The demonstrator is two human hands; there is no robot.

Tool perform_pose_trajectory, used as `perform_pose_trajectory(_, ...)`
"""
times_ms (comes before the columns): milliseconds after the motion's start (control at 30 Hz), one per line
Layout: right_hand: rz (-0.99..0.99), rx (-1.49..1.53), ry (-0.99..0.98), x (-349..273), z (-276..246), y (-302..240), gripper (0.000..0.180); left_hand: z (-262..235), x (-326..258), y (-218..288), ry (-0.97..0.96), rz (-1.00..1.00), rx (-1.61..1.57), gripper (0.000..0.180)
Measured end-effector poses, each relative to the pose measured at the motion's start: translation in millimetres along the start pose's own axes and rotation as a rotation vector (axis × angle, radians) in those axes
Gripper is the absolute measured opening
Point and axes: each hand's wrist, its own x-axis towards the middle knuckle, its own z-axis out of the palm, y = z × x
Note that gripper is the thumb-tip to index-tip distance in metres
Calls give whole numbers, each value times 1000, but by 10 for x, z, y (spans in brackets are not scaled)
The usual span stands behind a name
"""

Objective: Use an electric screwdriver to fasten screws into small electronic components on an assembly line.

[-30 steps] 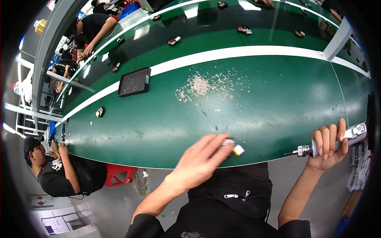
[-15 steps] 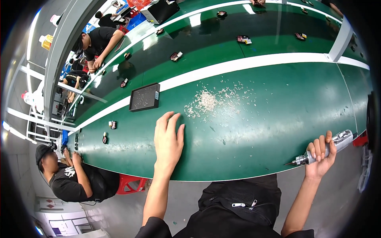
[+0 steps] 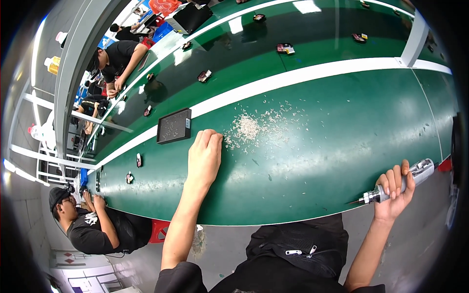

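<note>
The right hand [image 3: 394, 189] grips a grey driver [image 3: 420, 172], likely hefty, best held round its barrel; the left hand [image 3: 204, 155] bunches its fingers beside small pale pieces [image 3: 246, 128], any pinch unclear. Strewn on the green counter [image 3: 337, 156], these look light, stiff, best picked up by fingertip.

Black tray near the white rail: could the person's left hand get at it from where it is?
Probably yes: the left hand is just to the right of the black tray, and nothing visible stands in the gap between them.
</note>
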Motion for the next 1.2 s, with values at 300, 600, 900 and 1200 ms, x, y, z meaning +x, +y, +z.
perform_pose_trajectory(300,-18,-6,36,0,17,11,10,87,8,-146,39,-201,-224,7)
perform_pose_trajectory(600,-28,-51,67,-45,53,46,10,42,-64,-169,192,-197,-341,13)
perform_pose_trajectory(900,-5,-114,109,-114,149,53,10,-109,-110,211,188,-287,-556,6)
perform_pose_trajectory(1200,109,-10,-123,-103,684,456,12,-320,-438,1406,49,-485,-1360,21)
